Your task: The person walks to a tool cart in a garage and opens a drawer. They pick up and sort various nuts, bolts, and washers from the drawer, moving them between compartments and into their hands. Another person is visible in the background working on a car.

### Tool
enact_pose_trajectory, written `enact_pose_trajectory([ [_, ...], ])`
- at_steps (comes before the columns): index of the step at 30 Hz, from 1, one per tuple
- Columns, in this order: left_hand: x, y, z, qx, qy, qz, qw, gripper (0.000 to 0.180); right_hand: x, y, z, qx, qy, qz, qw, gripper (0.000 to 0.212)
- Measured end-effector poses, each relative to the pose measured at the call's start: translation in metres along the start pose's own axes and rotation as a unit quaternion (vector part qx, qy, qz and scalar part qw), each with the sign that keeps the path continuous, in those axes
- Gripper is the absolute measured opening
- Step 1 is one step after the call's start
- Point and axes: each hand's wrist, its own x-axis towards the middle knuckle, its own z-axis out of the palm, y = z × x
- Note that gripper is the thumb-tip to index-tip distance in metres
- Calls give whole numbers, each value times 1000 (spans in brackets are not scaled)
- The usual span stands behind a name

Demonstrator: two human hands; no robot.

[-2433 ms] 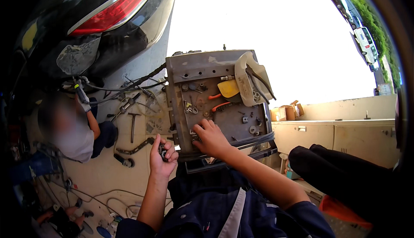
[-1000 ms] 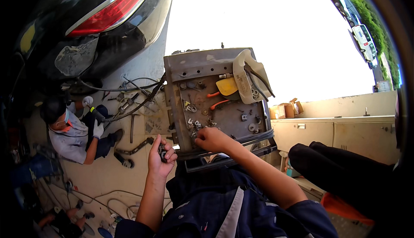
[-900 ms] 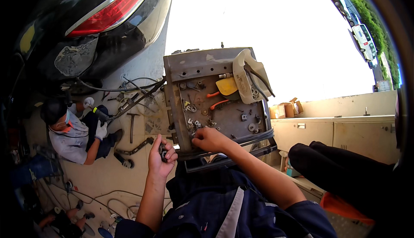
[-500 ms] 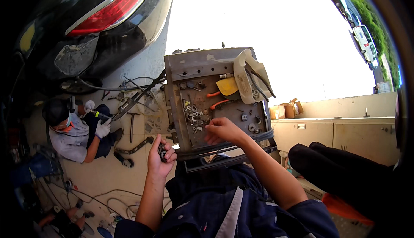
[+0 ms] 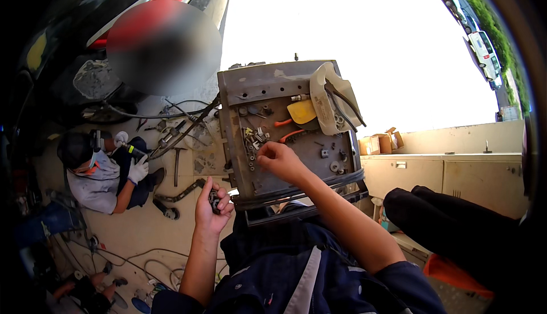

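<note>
My left hand [image 5: 214, 207] is closed around small dark metal parts [image 5: 215, 201], left of the tray's near corner. Over a grey metal tray [image 5: 270, 79], my right hand [image 5: 280, 161] has its fingers curled together. Whatever may be between those fingertips is hidden. Just left of them lies a heap of nuts and bolts [image 5: 252, 141]. Washers [image 5: 335, 166] and other small fittings lie at the tray's right side. Orange-handled tools [image 5: 290, 136], a yellow piece [image 5: 302, 112] and a cut beige plastic container [image 5: 325, 106] are farther back.
At left a gloved co-worker [image 5: 94, 180] crouches holding a tool, beside a dark car [image 5: 48, 66]; a blurred patch covers part of the car. A hammer [image 5: 176, 163] and hoses lie on the floor. Beige cabinets [image 5: 421, 177] and cardboard boxes [image 5: 380, 142] stand right.
My right hand has moved slightly left and toward the nuts and bolts, its fingers curling in more. My left hand stays in place, still holding the dark metal parts.
</note>
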Motion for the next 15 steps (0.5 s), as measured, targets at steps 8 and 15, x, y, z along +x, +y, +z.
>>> enact_pose_trajectory([
  [8, 1, -2, 0, -12, 12, -9, 1000, 26, -29, -10, 30, -439, -93, -2, 894, 26],
  [15, 1, -1, -1, -3, -13, -7, 1000, 26, -23, -11, 12, -414, 59, -78, 905, 30],
])
